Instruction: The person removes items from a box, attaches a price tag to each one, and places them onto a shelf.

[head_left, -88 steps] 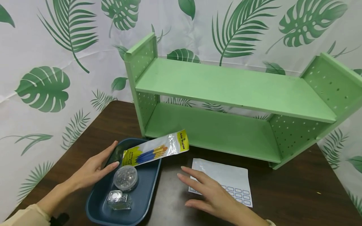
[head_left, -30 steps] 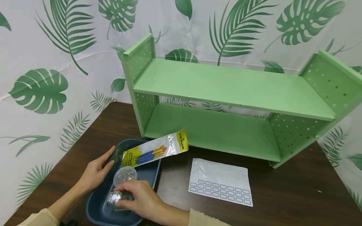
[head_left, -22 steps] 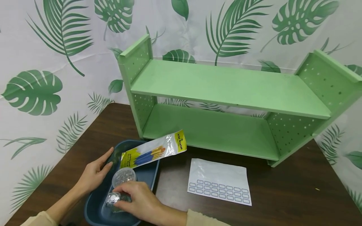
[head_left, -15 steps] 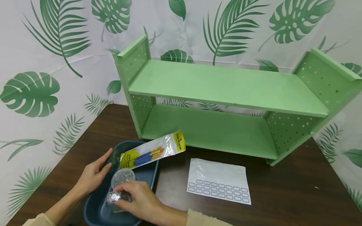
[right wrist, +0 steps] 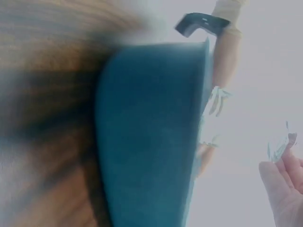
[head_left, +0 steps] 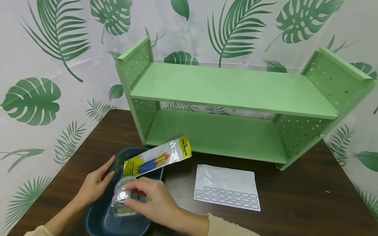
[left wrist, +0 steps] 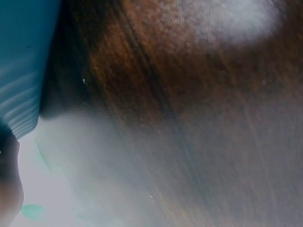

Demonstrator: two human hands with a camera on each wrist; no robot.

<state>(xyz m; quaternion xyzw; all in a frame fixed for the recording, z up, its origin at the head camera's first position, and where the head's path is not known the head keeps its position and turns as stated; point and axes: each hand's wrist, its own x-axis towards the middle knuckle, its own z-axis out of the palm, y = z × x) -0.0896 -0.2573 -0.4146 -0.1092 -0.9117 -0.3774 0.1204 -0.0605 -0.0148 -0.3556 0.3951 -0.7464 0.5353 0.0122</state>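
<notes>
My right hand (head_left: 159, 203) pinches a small clear square glass bottle (head_left: 125, 210) with a silver cap, between thumb and fingers. It holds the bottle over the blue plastic bin (head_left: 101, 226), partly in front of a round clear jar (head_left: 126, 180). In the right wrist view, the hand (right wrist: 286, 189) and the clear bottle (right wrist: 278, 146) appear beyond the bin's wall (right wrist: 147, 127), bleached by glare. My left hand (head_left: 93, 185) rests on the bin's left rim, index finger extended. Across the bin's far end lies a packet of artist brushes (head_left: 156, 160).
A green two-tier shelf (head_left: 215, 127) with perforated sides stands at the back of the dark wooden table (head_left: 283, 203). On the table before it lies a white sheet with printed blue label boxes (head_left: 225, 185). A leaf-patterned cloth hangs behind.
My right hand has come from beside the bin to the glass bottle, gripped it and raised it slightly. My left hand stays on the rim. The head view has shifted a little.
</notes>
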